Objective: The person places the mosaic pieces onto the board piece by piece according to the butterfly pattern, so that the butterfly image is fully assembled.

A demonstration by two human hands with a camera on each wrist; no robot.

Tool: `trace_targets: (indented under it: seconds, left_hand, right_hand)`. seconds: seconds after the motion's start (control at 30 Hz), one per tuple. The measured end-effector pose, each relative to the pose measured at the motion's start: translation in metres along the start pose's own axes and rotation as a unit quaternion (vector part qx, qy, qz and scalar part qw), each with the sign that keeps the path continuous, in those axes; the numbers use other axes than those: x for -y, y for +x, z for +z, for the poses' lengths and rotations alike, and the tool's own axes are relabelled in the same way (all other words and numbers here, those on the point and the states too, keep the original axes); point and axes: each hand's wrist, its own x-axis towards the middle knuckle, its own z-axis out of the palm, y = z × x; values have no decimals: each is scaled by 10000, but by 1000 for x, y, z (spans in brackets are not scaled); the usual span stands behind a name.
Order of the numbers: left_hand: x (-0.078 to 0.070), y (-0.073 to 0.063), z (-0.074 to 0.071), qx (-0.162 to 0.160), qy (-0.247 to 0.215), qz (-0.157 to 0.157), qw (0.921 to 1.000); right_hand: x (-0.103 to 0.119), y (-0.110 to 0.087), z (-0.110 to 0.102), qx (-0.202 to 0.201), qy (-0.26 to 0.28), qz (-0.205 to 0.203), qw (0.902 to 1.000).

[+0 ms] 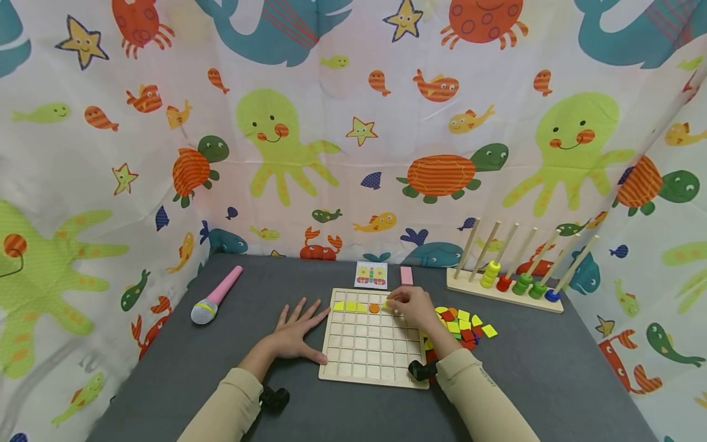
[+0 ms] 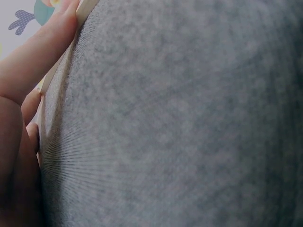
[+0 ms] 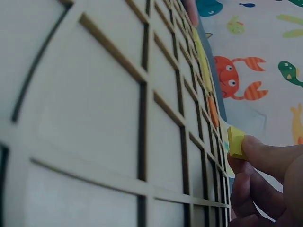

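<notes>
Right hand (image 1: 415, 307) pinches yellow tile (image 3: 236, 143) at its left tips, over the far row of the board (image 1: 367, 382) — just right of the orange disc (image 1: 374, 308); contact unclear. Left hand (image 1: 293, 336), spread, grasping nothing, touches the board's left edge — farther from the tile.

Toy microphone (image 1: 223, 286), pink-handled, lying at the left of the dark grey counter (image 1: 265, 282). Wooden peg rack (image 1: 504, 295), right rear, with yellow, red, green and blue rings low on its pegs. Small pink block (image 1: 406, 276) near the rear edge. Behind and at both sides, white cloth (image 1: 331, 236) printed with octopuses, turtles, crabs, whales and fish.
</notes>
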Motion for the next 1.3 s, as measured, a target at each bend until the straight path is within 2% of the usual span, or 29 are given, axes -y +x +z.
trace_targets:
  seconds: [0.27, 0.53, 0.73, 0.9, 1.3]
  left_hand:
    - [1, 1, 0, 28, -44, -4, 10000]
    - [2, 1, 1, 16, -25, 52, 10000]
    - [-1, 0, 0, -22, -26, 49, 10000]
    - [-2, -1, 0, -6, -37, 15, 10000]
    - [-3, -1, 0, 2, -19, -9, 10000]
  right_hand:
    - [-4, 2, 7, 11, -251, -38, 9997]
    - [-2, 3, 9, 194, -452, 253, 9985]
    - [1, 1, 9, 170, -386, 244, 9988]
    - [4, -3, -1, 44, -241, 74, 9997]
    - [-4, -17, -47, -432, -349, -272, 9981]
